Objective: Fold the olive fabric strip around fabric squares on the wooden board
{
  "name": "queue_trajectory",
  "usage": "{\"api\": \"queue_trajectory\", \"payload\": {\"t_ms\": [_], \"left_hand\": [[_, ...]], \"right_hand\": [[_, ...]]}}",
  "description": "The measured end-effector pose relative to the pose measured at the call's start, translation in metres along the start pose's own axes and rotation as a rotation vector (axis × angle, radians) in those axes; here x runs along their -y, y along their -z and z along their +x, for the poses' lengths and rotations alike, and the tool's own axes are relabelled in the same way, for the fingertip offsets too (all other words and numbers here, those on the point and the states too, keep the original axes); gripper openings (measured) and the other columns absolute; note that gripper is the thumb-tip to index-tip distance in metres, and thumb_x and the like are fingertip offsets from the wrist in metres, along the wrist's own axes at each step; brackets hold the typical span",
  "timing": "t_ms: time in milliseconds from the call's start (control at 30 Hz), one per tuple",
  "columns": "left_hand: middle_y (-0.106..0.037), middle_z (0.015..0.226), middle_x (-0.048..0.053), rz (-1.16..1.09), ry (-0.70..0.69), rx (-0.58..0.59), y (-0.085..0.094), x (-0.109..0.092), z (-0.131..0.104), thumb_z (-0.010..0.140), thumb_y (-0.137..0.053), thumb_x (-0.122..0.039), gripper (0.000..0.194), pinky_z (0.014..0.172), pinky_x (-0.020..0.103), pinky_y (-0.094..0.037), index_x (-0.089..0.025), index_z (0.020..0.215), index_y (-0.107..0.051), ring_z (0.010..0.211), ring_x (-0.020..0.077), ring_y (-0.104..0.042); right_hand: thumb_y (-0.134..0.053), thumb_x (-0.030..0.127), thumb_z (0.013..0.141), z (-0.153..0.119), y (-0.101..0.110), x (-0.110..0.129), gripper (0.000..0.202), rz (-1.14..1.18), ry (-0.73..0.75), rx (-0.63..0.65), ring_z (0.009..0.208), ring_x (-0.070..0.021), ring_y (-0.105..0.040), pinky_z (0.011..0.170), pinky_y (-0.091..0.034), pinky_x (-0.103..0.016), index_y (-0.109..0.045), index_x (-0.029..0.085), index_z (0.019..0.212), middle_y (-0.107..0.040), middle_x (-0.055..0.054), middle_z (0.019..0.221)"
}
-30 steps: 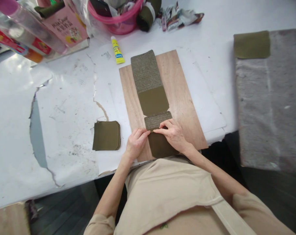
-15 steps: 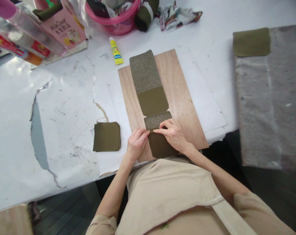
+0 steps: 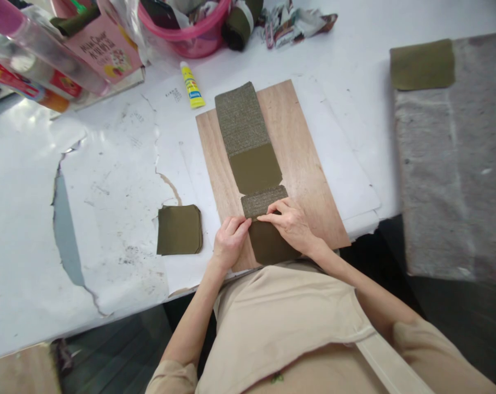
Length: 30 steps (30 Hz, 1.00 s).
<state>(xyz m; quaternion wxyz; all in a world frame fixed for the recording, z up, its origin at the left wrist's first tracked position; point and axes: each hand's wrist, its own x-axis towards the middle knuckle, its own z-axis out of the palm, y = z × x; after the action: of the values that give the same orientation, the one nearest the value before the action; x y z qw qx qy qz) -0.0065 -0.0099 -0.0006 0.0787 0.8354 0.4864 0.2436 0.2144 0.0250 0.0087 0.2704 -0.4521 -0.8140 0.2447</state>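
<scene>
Bottles [image 3: 63,57] and a pink box [image 3: 106,46] crowd the far-left part of the table [image 3: 108,219]. A stack of olive squares [image 3: 179,230] lies near the table's near edge, left of the wooden board [image 3: 303,137]. Past the board's far-left corner are the yellow tube [image 3: 193,87] and, farther off, a pink basket [image 3: 184,34].

The left hand [image 3: 230,241], fingertips pinched together, grips the left edge of the near olive piece [image 3: 270,246], which lies at the board's near edge. The far olive strip [image 3: 251,137] runs from just beyond it to the board's far edge. The right hand [image 3: 292,225] pinches the piece's seam, covering part of its right side.

Beside the basket are an olive roll [image 3: 239,27] and crumpled wrappers [image 3: 297,24]. At the right, a grey slab [image 3: 456,191] carries an olive patch [image 3: 422,64] at its far-left corner.
</scene>
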Motion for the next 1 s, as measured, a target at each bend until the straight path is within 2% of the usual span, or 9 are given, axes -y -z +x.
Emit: {"api": "queue_trajectory", "payload": {"t_ms": [167,300,400,633,800,933,1000], "left_hand": [[-0.065,0.098,0.007,-0.063,0.064,0.009,0.004,-0.001,0.002,0.094,-0.05,-0.014,0.021,0.079,0.032,-0.054,-0.019,0.108,-0.065,0.091,0.0185,-0.06],[-0.065,0.102,0.007,-0.197,0.181,0.009,0.011,-0.004,0.007,0.094,-0.051,-0.016,0.022,0.083,0.031,-0.054,-0.019,0.111,-0.064,0.093,0.0167,-0.062],[-0.065,0.102,0.006,-0.239,0.23,0.021,0.012,-0.006,0.009,0.093,-0.055,-0.021,0.022,0.08,0.028,-0.054,-0.02,0.114,-0.064,0.091,0.0152,-0.063],[-0.065,0.097,0.006,-0.153,0.185,-0.038,-0.001,-0.004,0.008,0.095,-0.053,-0.023,0.015,0.078,0.028,-0.053,-0.02,0.1,-0.068,0.089,0.0155,-0.062],[-0.065,0.097,0.006,-0.151,0.189,-0.034,-0.001,-0.004,0.009,0.095,-0.053,-0.021,0.014,0.079,0.028,-0.052,-0.019,0.098,-0.067,0.09,0.0155,-0.062],[-0.065,0.097,0.006,-0.148,0.191,-0.036,-0.001,-0.005,0.009,0.095,-0.053,-0.021,0.014,0.078,0.028,-0.051,-0.019,0.098,-0.067,0.089,0.0155,-0.061],[-0.065,0.097,0.006,-0.149,0.191,-0.036,-0.001,-0.005,0.009,0.095,-0.054,-0.021,0.014,0.078,0.027,-0.051,-0.019,0.098,-0.067,0.089,0.0154,-0.061]], "right_hand": [[-0.056,0.023,0.095,0.002,0.003,-0.003,0.02,0.135,-0.009,-0.019,0.092,-0.0174,-0.052,0.082,-0.047,-0.032,-0.074,0.027,0.102,-0.065,-0.004,0.091],[-0.055,0.024,0.095,0.002,0.004,-0.004,0.021,0.107,-0.017,-0.005,0.093,-0.018,-0.052,0.083,-0.047,-0.033,-0.075,0.027,0.099,-0.066,-0.004,0.091],[-0.056,0.023,0.095,0.002,0.003,-0.003,0.02,0.096,-0.022,-0.001,0.093,-0.0183,-0.052,0.082,-0.047,-0.033,-0.075,0.028,0.098,-0.066,-0.004,0.091],[-0.056,0.024,0.094,0.004,0.004,-0.005,0.019,0.124,-0.01,0.005,0.095,-0.0186,-0.053,0.085,-0.048,-0.035,-0.074,0.025,0.099,-0.067,-0.004,0.092],[-0.064,0.023,0.089,0.005,0.015,-0.013,0.016,0.322,-0.022,0.034,0.099,-0.0179,-0.058,0.091,-0.05,-0.037,-0.072,0.025,0.102,-0.066,-0.003,0.099],[-0.064,0.027,0.089,0.003,0.022,-0.016,0.012,0.546,-0.188,-0.124,0.098,-0.0165,-0.062,0.088,-0.052,-0.034,-0.071,0.023,0.098,-0.063,-0.004,0.101],[-0.063,0.028,0.09,0.001,0.023,-0.014,0.012,0.562,-0.223,-0.198,0.096,-0.0163,-0.063,0.085,-0.053,-0.032,-0.071,0.023,0.097,-0.063,-0.004,0.099]]}}
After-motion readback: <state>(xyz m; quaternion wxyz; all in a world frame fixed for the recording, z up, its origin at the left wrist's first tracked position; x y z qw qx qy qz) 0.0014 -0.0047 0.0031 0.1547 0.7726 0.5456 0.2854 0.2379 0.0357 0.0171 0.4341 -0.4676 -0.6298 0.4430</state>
